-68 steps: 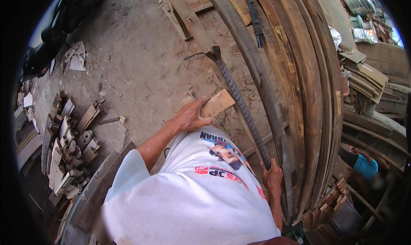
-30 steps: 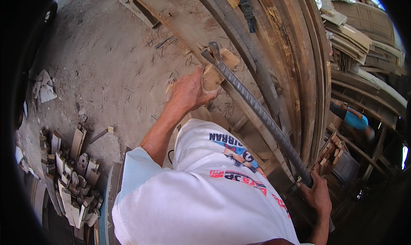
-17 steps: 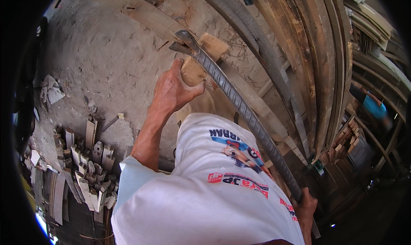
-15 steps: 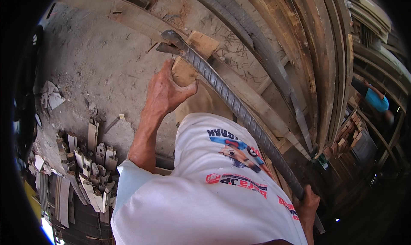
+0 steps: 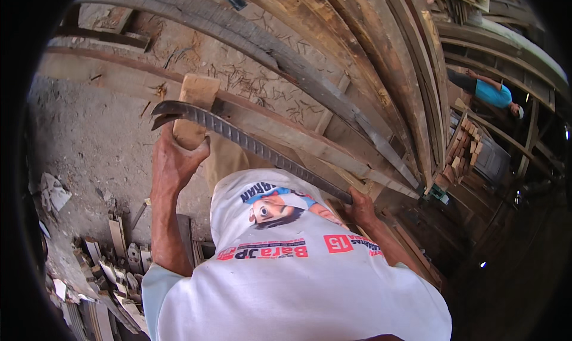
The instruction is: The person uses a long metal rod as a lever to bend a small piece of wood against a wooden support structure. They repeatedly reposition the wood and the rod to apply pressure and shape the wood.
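My right hand (image 5: 361, 206) is wrapped round the dark ribbed shaft of a pry bar (image 5: 250, 143), which slants up to the left in front of me. Its split, curved claw lies across a short wooden block (image 5: 200, 92), just above my left hand (image 5: 174, 163). That hand grips the block's near end, thumb on the right side; the other fingers are mostly hidden. The block's far end overlaps a long plank (image 5: 280, 123). Whether the claw has hold of a nail I cannot tell.
Long weathered boards (image 5: 351, 49) stretch across the far and right side. Thin rusty nail-like bits (image 5: 298, 111) litter the ground. Wood offcuts (image 5: 122, 275) are heaped at lower left. Stacked wood pieces (image 5: 465, 153) stand at right, near another person (image 5: 493, 93) in blue.
The view has shifted, so everything sits further left. My right hand has come up and forward, and the pry bar now lies flatter. My left hand keeps its grip on the wooden block.
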### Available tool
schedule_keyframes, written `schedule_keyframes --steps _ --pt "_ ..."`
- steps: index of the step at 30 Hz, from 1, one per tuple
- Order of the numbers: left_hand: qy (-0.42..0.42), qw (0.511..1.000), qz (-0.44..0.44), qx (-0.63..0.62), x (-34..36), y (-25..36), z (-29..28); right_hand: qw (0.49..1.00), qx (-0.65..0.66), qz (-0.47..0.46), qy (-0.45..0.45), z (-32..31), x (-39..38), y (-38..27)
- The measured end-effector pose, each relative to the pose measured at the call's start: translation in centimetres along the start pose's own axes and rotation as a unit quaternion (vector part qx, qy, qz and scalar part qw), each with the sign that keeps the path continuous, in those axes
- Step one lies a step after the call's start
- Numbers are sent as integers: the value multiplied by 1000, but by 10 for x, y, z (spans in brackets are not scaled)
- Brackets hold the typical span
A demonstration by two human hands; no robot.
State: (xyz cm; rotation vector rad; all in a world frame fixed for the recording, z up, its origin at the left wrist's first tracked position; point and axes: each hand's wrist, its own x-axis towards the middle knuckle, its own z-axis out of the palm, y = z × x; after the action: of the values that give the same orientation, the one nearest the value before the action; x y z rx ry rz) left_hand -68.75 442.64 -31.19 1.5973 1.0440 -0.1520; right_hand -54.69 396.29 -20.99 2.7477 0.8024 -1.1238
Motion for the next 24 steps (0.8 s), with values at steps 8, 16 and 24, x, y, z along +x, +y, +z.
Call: schedule_keyframes --steps 8,16,24 --pt "61 984 -24 167 -5 13 0 996 83 -5 16 40 -8 -6" --pt "222 957 64 178 -5 -34 15 992 122 8 31 56 -30 -24" --pt "69 968 61 232 4 -10 6 994 92 -14 57 54 -9 8"
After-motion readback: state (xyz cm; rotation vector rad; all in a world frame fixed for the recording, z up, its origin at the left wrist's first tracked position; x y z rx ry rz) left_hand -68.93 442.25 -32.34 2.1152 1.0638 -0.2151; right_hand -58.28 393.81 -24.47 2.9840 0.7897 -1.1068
